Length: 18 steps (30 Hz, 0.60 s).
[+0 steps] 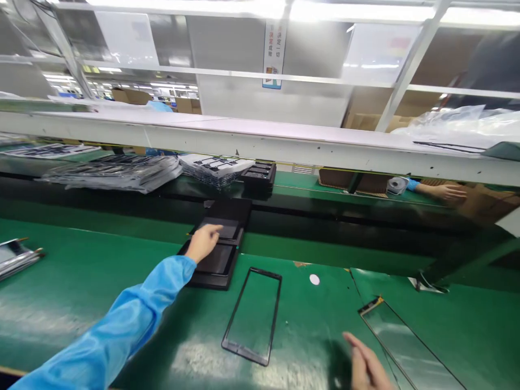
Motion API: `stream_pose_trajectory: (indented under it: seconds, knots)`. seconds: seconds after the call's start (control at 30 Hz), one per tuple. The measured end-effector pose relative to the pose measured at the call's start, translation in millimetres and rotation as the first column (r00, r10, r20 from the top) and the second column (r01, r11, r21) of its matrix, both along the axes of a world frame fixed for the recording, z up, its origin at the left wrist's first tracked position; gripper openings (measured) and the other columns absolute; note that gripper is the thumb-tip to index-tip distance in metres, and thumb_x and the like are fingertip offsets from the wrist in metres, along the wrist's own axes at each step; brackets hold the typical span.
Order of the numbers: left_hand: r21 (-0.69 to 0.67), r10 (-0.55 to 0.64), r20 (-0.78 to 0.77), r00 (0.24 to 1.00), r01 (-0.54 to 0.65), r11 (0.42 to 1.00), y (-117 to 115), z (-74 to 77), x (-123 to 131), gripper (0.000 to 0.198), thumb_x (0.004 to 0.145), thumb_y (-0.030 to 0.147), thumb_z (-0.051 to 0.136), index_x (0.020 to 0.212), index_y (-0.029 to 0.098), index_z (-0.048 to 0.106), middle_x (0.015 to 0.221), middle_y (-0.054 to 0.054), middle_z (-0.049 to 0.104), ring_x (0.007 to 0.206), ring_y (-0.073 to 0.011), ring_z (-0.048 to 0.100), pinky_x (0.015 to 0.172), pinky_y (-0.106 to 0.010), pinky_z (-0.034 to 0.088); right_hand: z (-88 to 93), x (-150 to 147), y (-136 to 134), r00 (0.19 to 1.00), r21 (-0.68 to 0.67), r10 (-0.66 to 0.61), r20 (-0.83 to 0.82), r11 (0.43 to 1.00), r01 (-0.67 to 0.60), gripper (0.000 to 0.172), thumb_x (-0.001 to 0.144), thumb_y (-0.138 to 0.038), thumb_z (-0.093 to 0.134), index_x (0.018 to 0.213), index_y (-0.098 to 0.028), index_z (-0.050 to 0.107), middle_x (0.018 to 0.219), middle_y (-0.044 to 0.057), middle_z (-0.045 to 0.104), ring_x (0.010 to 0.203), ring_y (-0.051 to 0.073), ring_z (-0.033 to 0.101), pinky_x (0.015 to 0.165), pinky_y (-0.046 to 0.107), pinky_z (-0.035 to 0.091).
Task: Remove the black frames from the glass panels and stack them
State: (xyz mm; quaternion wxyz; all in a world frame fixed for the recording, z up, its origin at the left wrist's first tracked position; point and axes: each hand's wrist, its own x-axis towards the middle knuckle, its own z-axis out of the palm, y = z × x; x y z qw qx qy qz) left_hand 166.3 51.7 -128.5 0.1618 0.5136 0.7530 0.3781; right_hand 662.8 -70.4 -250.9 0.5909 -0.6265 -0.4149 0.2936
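My left hand, in a blue sleeve, reaches over a black tray that holds dark rectangular screen panels. Its index finger stretches across the upper panel; whether the fingertip touches it I cannot tell. Below my wrist a second panel lies in the tray. To the right of the tray a thin black rectangular frame lies flat on the green table. My right hand enters at the bottom edge, slightly blurred, fingers out and nothing seen in them. Beside it lies a clear glass panel with a dark border and an orange flex tab.
Stacked plastic trays of parts and a small black tray stand under the white shelf. A white round sticker lies on the table. More panels lie far left. Another person's hand rests beyond the shelf, near a tape roll.
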Motion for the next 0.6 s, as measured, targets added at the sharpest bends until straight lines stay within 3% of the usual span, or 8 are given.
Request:
stream_pose_trajectory:
  seconds: [0.1, 0.13, 0.17, 0.23, 0.3, 0.43, 0.5, 0.6]
  knots:
    - [-0.107, -0.233, -0.043, 0.972, 0.227, 0.968, -9, -17.4, 50, 0.031, 0.102, 0.036, 0.067, 0.127, 0.019, 0.068, 0.133, -0.011, 0.069, 0.114, -0.0265, 0.069, 0.100, -0.049, 0.058, 1.9, 72, 17, 0.933, 0.012, -0.072, 0.353, 0.997, 0.073, 0.032, 0.064, -0.055, 0.078, 0.094, -0.045, 0.085, 0.137, 0.008, 0.074, 0.152, 0.045, 0.043, 0.128, 0.063, 0.025]
    - [-0.140, -0.282, -0.040, 0.958, 0.275, 0.951, -11, -23.2, 66, 0.032, 0.102, 0.037, 0.067, 0.128, 0.019, 0.068, 0.132, -0.011, 0.069, 0.111, -0.0259, 0.070, 0.097, -0.047, 0.060, 1.2, 90, 19, 0.895, 0.000, -0.107, 0.433, 0.993, 0.119, 0.034, 0.062, -0.060, 0.077, 0.091, -0.044, 0.085, 0.139, 0.008, 0.073, 0.157, 0.045, 0.032, 0.128, 0.066, 0.018]
    - [-0.171, -0.320, -0.030, 0.947, 0.310, 0.935, -12, -28.2, 82, 0.032, 0.102, 0.037, 0.067, 0.129, 0.019, 0.067, 0.132, -0.011, 0.068, 0.109, -0.0254, 0.070, 0.094, -0.046, 0.061, 0.1, 105, 18, 0.874, -0.034, -0.088, 0.478, 0.992, 0.118, 0.037, 0.061, -0.062, 0.078, 0.093, -0.043, 0.085, 0.140, 0.009, 0.073, 0.156, 0.047, 0.031, 0.126, 0.070, 0.017]
    - [-0.223, -0.363, 0.008, 0.932, 0.355, 0.908, -12, -35.4, 106, 0.034, 0.102, 0.036, 0.068, 0.130, 0.018, 0.066, 0.130, -0.011, 0.069, 0.107, -0.0250, 0.071, 0.091, -0.045, 0.062, -2.3, 118, 6, 0.850, -0.083, -0.007, 0.526, 0.995, 0.059, 0.045, 0.063, -0.062, 0.080, 0.102, -0.041, 0.085, 0.140, 0.011, 0.073, 0.152, 0.050, 0.036, 0.122, 0.074, 0.021]
    - [-0.261, -0.380, 0.073, 0.922, 0.385, 0.885, -11, -38.8, 121, 0.032, 0.102, 0.034, 0.068, 0.128, 0.017, 0.066, 0.126, -0.011, 0.069, 0.105, -0.0244, 0.071, 0.089, -0.044, 0.062, -3.1, 115, -19, 0.812, -0.132, 0.155, 0.562, 0.987, -0.097, 0.055, 0.067, -0.055, 0.082, 0.121, -0.041, 0.080, 0.147, 0.010, 0.069, 0.149, 0.049, 0.042, 0.121, 0.073, 0.027]
    - [-0.291, -0.378, 0.274, 0.884, 0.451, 0.844, -10, -37.8, 130, 0.026, 0.099, 0.030, 0.071, 0.120, 0.015, 0.069, 0.103, -0.006, 0.073, 0.083, -0.0186, 0.072, 0.073, -0.035, 0.063, 3.4, 91, -70, 0.703, -0.186, 0.387, 0.597, 0.919, -0.347, 0.081, 0.069, -0.036, 0.086, 0.142, -0.055, 0.058, 0.150, -0.002, 0.065, 0.144, 0.047, 0.050, 0.119, 0.075, 0.035]
    - [-0.250, -0.361, 0.385, 0.850, 0.472, 0.845, -16, -34.1, 131, 0.031, 0.094, 0.029, 0.075, 0.121, 0.013, 0.071, 0.086, -0.002, 0.070, 0.072, -0.0170, 0.069, 0.065, -0.031, 0.062, 10.6, 81, -88, 0.716, -0.146, 0.370, 0.592, 0.923, -0.356, 0.071, 0.075, -0.031, 0.079, 0.137, -0.061, 0.060, 0.138, -0.007, 0.074, 0.134, 0.045, 0.062, 0.115, 0.075, 0.044]
    - [-0.129, -0.331, 0.515, 0.790, 0.454, 0.882, -38, -25.3, 138, 0.048, 0.085, 0.033, 0.077, 0.128, 0.012, 0.073, 0.080, -0.002, 0.067, 0.074, -0.0183, 0.067, 0.063, -0.030, 0.062, 27.2, 69, -104, 0.842, -0.048, 0.212, 0.497, 0.975, -0.217, 0.038, 0.086, -0.036, 0.065, 0.115, -0.058, 0.077, 0.114, -0.007, 0.084, 0.118, 0.040, 0.075, 0.114, 0.068, 0.051]
